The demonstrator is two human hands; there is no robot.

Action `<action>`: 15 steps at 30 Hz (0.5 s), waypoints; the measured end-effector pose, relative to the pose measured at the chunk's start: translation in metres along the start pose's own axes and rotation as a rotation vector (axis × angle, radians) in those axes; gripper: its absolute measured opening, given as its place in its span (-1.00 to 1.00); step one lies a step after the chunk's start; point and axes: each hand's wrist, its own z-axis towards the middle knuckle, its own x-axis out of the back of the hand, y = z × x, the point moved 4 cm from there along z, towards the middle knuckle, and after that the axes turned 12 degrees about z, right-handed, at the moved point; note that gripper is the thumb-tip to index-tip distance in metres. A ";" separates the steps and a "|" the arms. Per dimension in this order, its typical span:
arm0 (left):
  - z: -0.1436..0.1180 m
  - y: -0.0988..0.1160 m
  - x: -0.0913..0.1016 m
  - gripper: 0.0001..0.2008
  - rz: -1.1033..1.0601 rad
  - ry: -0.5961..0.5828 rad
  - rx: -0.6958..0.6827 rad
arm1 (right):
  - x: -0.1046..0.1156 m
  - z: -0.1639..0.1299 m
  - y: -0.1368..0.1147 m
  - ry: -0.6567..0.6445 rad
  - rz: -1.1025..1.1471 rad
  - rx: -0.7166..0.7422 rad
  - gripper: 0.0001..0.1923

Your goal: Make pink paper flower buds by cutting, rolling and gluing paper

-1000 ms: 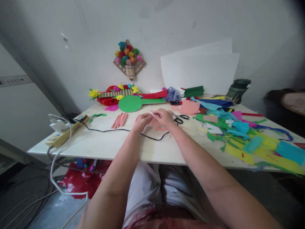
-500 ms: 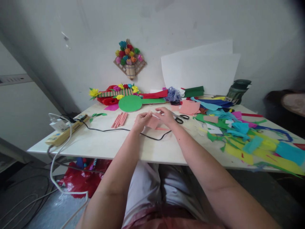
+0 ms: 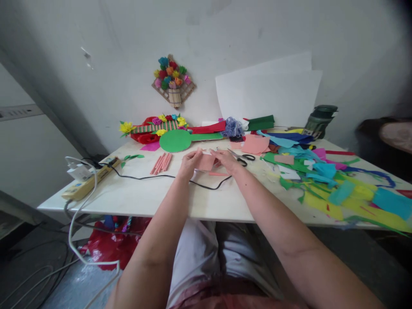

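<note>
A small piece of pink paper (image 3: 206, 162) is held between my two hands above the white table. My left hand (image 3: 190, 164) pinches its left end, and my right hand (image 3: 224, 159) grips the right end. A thin pale strip runs along the paper's top edge between the fingertips. Several rolled pink paper sticks (image 3: 161, 163) lie side by side to the left of my left hand. Scissors with black handles (image 3: 245, 159) rest just right of my right hand. One more pink stick (image 3: 218, 174) lies on the table below the paper.
A black cord (image 3: 144, 176) crosses the table from a power strip (image 3: 92, 180) at left. Behind my hands lies a green round-ended cutout (image 3: 175, 140). Coloured paper scraps (image 3: 325, 171) cover the right side, with a dark green bottle (image 3: 321, 121) behind them.
My right hand's fingers have lowered and closed onto the paper's right end. The paper is now stretched flatter between both hands. The view has shifted slightly.
</note>
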 end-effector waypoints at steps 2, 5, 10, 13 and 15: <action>0.001 -0.002 0.001 -0.58 0.015 0.007 -0.004 | 0.000 0.000 0.000 0.012 0.005 0.011 -0.55; 0.002 -0.004 0.002 -0.56 0.037 0.008 -0.005 | -0.001 0.001 0.000 0.030 0.006 0.051 -0.57; 0.000 -0.007 -0.001 -0.58 0.055 -0.040 -0.007 | -0.002 0.004 0.001 0.050 -0.004 0.122 -0.58; 0.000 -0.007 -0.003 -0.60 0.027 -0.069 0.015 | -0.001 0.004 -0.002 0.063 -0.049 0.179 -0.60; 0.001 -0.007 -0.003 -0.58 0.011 -0.054 0.059 | -0.001 0.003 -0.004 0.069 -0.088 0.206 -0.62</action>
